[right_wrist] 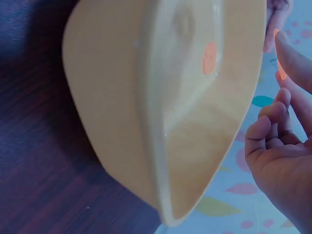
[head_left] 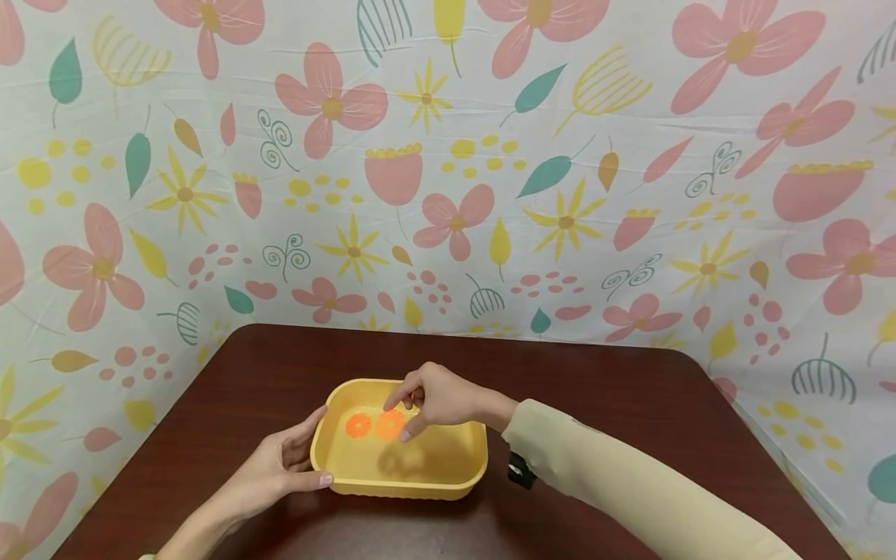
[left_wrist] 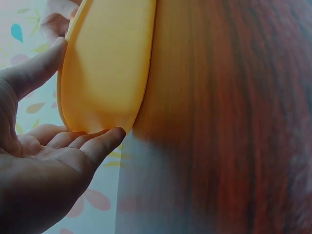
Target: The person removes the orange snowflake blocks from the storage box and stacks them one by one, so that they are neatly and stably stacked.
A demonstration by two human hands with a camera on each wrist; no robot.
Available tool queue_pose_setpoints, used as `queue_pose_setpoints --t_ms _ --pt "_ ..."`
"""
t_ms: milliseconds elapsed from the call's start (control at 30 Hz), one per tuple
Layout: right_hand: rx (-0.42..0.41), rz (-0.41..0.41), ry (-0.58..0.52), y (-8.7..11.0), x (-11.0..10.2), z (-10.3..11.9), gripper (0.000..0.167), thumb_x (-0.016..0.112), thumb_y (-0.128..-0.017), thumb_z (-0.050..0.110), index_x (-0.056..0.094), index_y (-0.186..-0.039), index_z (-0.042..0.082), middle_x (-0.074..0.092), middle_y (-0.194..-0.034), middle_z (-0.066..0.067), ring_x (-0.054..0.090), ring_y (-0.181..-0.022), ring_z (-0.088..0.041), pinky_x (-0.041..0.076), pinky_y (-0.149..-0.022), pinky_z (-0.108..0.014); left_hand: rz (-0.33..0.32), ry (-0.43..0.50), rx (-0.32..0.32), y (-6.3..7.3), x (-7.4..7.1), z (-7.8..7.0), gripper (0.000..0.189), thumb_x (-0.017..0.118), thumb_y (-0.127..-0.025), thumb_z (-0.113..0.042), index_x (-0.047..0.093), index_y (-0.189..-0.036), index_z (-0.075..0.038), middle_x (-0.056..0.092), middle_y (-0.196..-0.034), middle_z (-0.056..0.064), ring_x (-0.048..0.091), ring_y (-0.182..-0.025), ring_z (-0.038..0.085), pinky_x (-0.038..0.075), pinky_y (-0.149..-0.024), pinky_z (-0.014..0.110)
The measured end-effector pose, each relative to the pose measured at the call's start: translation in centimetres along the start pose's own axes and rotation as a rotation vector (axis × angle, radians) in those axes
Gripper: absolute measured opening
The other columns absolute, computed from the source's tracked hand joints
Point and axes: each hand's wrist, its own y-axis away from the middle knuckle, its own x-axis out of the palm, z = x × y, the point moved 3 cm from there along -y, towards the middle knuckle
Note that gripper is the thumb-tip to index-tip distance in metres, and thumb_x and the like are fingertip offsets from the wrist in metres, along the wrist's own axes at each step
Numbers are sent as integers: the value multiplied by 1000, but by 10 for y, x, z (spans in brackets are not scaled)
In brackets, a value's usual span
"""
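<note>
A yellow, rounded-corner plastic tray (head_left: 399,491) sits on the dark wooden table in the head view. My left hand (head_left: 273,470) holds its left end, with the thumb at the near corner and the fingers along the end wall. Above the tray, my right hand (head_left: 441,397) pinches a thin, round orange slice (head_left: 390,425) between thumb and index finger. In the right wrist view this slice (right_wrist: 280,54) shows edge-on, above the rim. A second round orange slice (head_left: 358,425) lies on the tray floor, towards the left end.
The dark reddish-brown table (head_left: 595,404) has rounded back corners. Behind it hangs a white cloth (head_left: 448,101) printed with flowers and leaves. A dark device (head_left: 520,470) is strapped at the right wrist.
</note>
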Motion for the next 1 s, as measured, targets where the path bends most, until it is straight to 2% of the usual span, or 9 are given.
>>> queue_pose_setpoints --t_ms 133,233,467,533,667,733,800,1000 --pt "-2 -32 -11 11 -5 -3 36 95 -78 7 83 -112 7 53 -79 -2 41 -72 -11 35 -68 -25 1 1 6 0 0 0 100 80 -93 -4 12 -166 4 17 -168 29 32 -148 46 50 -103 27" --pt "-7 -62 -6 19 -9 -6 37 95 -77 9 83 -112 7 50 -77 -1 40 -72 -11 34 -68 -25 1 -8 6 1 0 0 100 80 -93 -4 13 -166 4 18 -168 30 35 -148 42 50 -103 26" --pt "13 -127 -10 40 -16 -10 40 95 -77 9 82 -115 9 47 -75 -2 40 -72 -11 35 -68 -26 -8 -17 -29 -1 1 2 102 82 -92 -6 13 -167 2 20 -169 26 49 -139 12 49 -102 25" --pt "27 -148 -17 46 -19 -11 40 95 -77 10 82 -116 10 45 -74 -1 40 -71 -11 35 -67 -26 -5 -24 -25 -1 1 2 102 81 -92 -6 13 -167 2 20 -168 27 49 -141 16 49 -103 25" --pt "48 -186 -25 58 -24 -15 41 96 -77 12 83 -116 11 41 -73 1 38 -71 -13 34 -67 -27 -9 -34 -27 0 2 2 100 81 -93 -6 13 -167 2 22 -167 29 41 -146 38 50 -102 25" --pt "53 -202 -31 64 -26 -17 41 96 -77 13 83 -116 11 39 -74 2 37 -71 -14 34 -67 -27 -10 -31 -28 0 2 2 100 80 -93 -6 13 -167 2 22 -167 29 38 -147 45 50 -102 25" --pt "58 -215 -39 70 -28 -20 41 96 -78 13 83 -117 11 38 -74 1 37 -71 -15 33 -66 -27 -11 -26 -28 0 2 2 100 80 -93 -6 14 -167 2 22 -167 29 38 -147 44 50 -102 26" --pt "48 -251 -66 89 -36 -28 41 95 -79 13 82 -118 9 35 -72 -3 36 -70 -17 33 -64 -28 -4 -12 -26 -1 1 2 101 80 -93 -6 13 -167 1 20 -169 27 44 -145 28 50 -102 26"
